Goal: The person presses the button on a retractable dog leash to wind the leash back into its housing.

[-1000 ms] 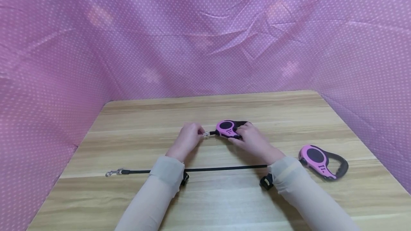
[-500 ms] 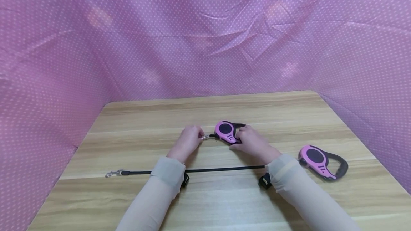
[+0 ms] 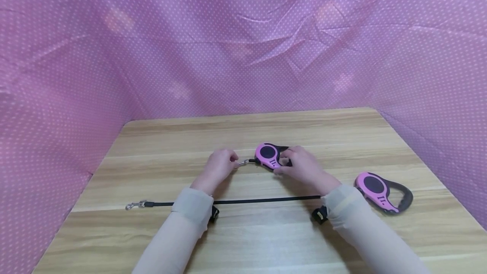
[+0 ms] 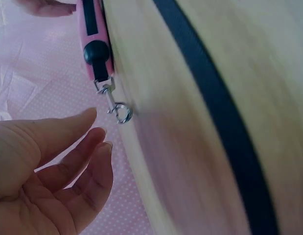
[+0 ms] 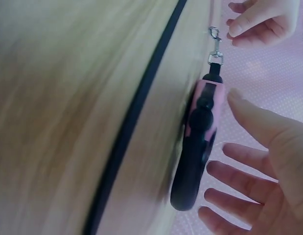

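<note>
A pink and black retractable dog leash (image 3: 268,152) lies flat on the table, its cord drawn in and its metal snap hook (image 3: 243,162) pointing left. Just left of that hook is my left hand (image 3: 218,165); in the left wrist view its thumb and fingers (image 4: 98,171) are apart from the hook with nothing between them. At the leash's black handle (image 5: 188,181) is my right hand (image 3: 303,166). Its fingers are spread and stand off the handle in the right wrist view.
A second pink retractable leash (image 3: 374,184) lies at the right. Its black cord (image 3: 266,200) stretches leftward beneath both forearms to a metal snap hook (image 3: 135,205). Pink dotted cloth (image 3: 243,54) rises behind and beside the wooden table (image 3: 171,138).
My left hand has let go of the snap hook and shifted left. My right hand has loosened from the handle and drawn slightly right. The leash turned a little and now lies still.
</note>
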Tool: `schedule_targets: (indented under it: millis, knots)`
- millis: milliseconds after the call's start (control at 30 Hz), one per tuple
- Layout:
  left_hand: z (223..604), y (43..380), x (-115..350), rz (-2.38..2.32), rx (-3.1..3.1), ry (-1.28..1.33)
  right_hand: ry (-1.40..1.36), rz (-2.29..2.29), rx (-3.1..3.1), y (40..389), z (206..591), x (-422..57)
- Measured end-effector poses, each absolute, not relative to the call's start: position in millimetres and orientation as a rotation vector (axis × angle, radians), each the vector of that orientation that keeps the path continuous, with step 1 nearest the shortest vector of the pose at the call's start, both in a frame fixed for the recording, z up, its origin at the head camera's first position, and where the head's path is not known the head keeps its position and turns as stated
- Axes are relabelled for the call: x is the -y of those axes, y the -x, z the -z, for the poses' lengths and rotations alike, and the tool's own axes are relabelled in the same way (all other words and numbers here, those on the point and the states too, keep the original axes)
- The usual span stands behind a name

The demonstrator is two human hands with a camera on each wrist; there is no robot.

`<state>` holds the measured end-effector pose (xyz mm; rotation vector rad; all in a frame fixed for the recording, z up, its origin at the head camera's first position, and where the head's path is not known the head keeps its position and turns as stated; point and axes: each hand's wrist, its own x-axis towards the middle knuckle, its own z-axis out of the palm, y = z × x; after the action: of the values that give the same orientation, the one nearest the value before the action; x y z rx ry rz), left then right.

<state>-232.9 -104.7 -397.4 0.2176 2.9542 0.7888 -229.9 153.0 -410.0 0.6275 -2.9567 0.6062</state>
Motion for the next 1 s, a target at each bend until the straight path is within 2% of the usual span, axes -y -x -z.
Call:
schedule_targets:
  millis: [333, 1000]
  knots:
    - [387, 218, 130, -0.822, -2.982, -0.254, -0.478, -0.782, 2.914, 220, 397, -169]
    - [380, 192, 174, -0.808, -3.029, -0.198, -0.374, -0.843, 2.875, 198, 391, -203]
